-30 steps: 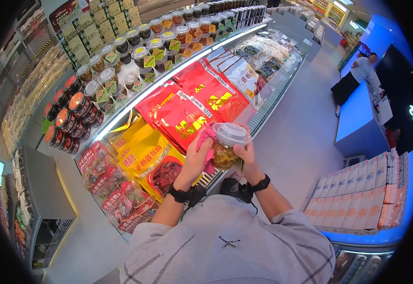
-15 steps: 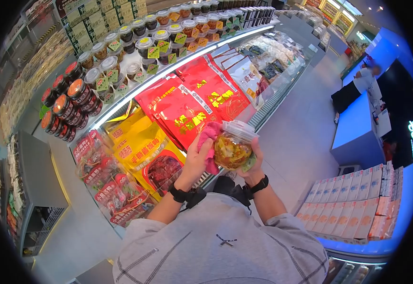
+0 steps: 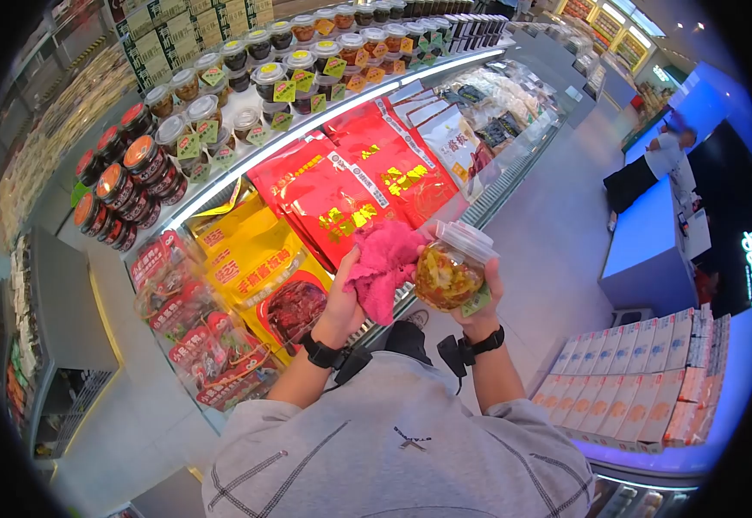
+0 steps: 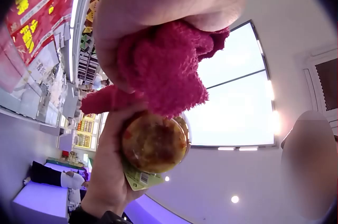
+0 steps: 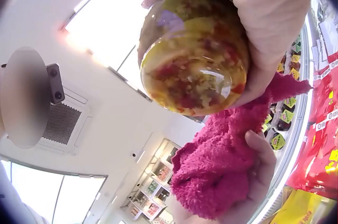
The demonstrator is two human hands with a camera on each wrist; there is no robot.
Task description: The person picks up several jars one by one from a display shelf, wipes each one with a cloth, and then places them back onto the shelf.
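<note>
Head cam looks down over the shoulders at the shelves; both wrist cams sit super close, facing up, and share the jar (image 4: 154, 142) and pink cloth (image 5: 222, 166).

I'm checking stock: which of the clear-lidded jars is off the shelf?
The yellow-filled jar gripped in the right hand, tilted beside the left hand's pink cloth; the other jars stand on the top shelf.

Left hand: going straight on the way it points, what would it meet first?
Likely the jar held by the right hand: the left hand grips a pink cloth bunched close beside it, depth unclear.
</note>
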